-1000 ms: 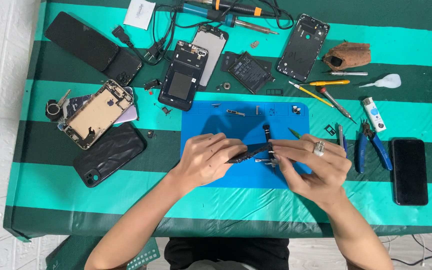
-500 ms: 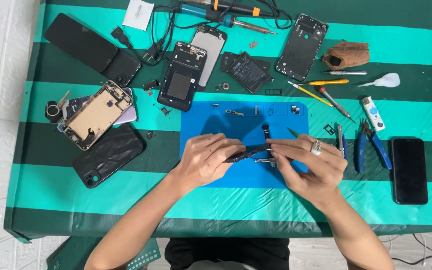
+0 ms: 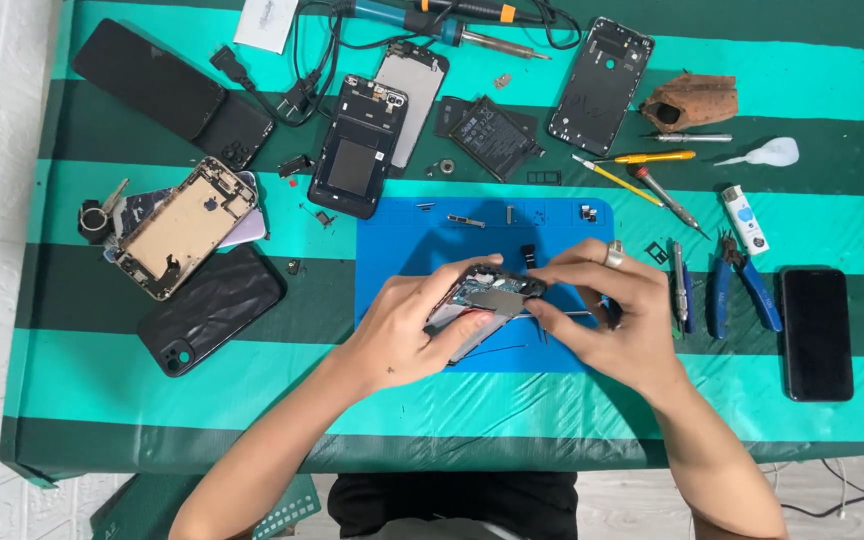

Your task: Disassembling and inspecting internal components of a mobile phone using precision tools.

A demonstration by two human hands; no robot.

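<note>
Over the blue work mat both my hands hold an opened phone body, tilted on edge with its circuit board showing. My left hand grips its lower left side from beneath. My right hand, a ring on one finger, pinches the phone's upper right end and a thin metal tool that lies under the fingers. Small screws and parts lie along the mat's far edge.
The green striped table carries several dismantled phones, a black case, a battery and a soldering iron at the back. Screwdrivers, blue-handled pliers and a dark phone lie right.
The phone body has tipped up a little between my hands, and my right fingers have shifted along its upper end. Both hands stay over the mat.
</note>
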